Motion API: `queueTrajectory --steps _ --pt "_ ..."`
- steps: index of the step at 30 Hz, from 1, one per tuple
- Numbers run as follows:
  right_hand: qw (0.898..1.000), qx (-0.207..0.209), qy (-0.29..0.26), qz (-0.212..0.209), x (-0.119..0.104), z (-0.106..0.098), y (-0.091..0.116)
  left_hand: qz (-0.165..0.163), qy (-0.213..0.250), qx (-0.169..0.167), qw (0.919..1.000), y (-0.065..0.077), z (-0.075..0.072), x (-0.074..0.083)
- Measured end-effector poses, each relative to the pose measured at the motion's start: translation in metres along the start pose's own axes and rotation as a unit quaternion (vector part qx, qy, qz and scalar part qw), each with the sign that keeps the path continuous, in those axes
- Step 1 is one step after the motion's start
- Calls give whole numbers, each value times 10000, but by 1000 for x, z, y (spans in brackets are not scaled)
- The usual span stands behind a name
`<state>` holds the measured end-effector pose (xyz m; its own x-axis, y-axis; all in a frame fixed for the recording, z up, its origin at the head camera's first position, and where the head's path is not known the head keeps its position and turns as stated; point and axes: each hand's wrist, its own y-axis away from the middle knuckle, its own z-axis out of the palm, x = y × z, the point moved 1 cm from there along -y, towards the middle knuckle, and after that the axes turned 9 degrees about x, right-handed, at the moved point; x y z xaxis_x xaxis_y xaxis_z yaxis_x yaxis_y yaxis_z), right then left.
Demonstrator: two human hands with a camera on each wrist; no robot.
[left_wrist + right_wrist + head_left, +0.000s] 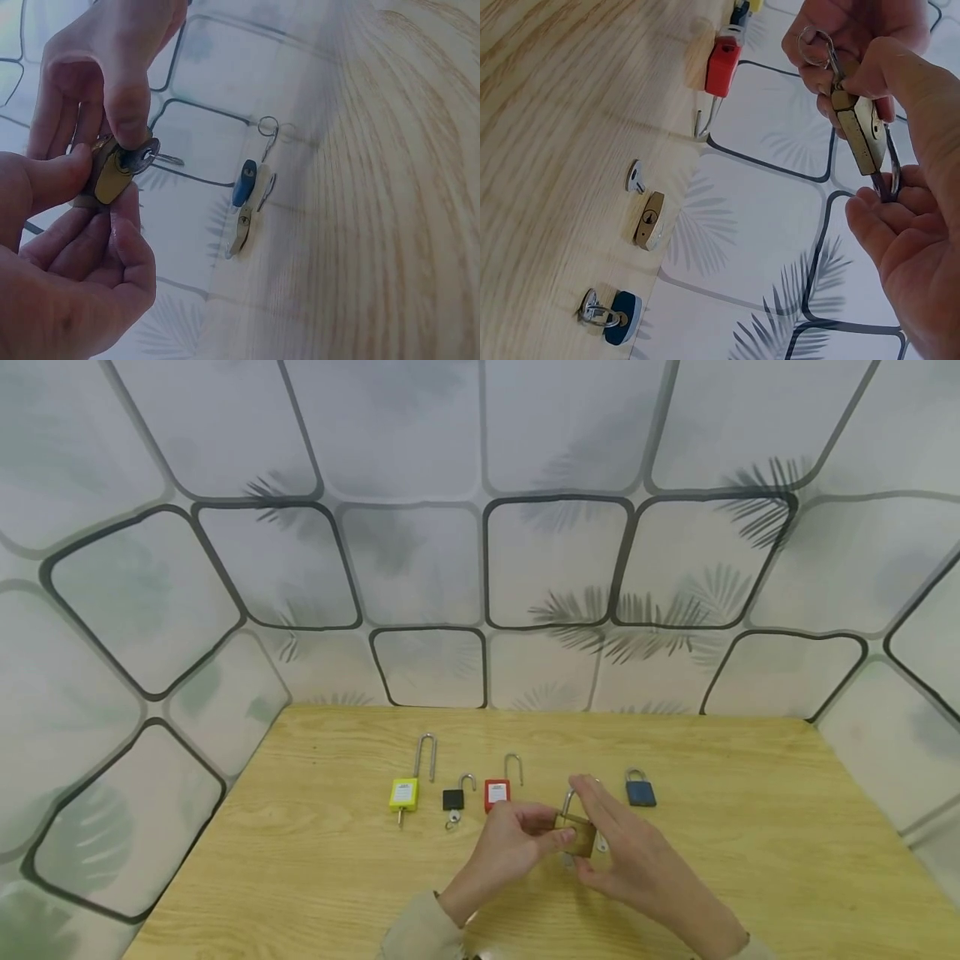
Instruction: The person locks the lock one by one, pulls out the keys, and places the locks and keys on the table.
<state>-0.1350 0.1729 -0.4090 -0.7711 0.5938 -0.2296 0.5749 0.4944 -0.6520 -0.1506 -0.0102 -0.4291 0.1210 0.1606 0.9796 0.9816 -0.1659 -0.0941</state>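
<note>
Both hands hold a brass padlock [576,835] up in front of me. My left hand [517,843] grips its body, thumb on the front face. My right hand [637,852] has its fingers over the steel shackle [894,161], while the thumb presses at the keyed end in the wrist views. A key [142,156] sits in the keyhole, with a ring [815,46] hanging by it. Behind the hands a second, smaller brass padlock [649,221] stands on the table, hidden in the head view, beside a loose key [635,177].
Along the wooden table [315,860] stand a yellow padlock [403,793], a black one [453,799] and a red one [497,792], all with raised shackles. To the right is a blue padlock [641,792] with its shackle down. Patterned cloth [420,560] walls the back and sides.
</note>
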Motion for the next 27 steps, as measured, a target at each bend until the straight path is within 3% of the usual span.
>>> queueTrajectory --steps 13,27 --pt "9995 213 -59 -242 -2 2 -3 -93 -56 37 9999 1 0 0" --pt "9995 225 78 -194 -4 5 -2 5 30 -77 10000 3 1 0"
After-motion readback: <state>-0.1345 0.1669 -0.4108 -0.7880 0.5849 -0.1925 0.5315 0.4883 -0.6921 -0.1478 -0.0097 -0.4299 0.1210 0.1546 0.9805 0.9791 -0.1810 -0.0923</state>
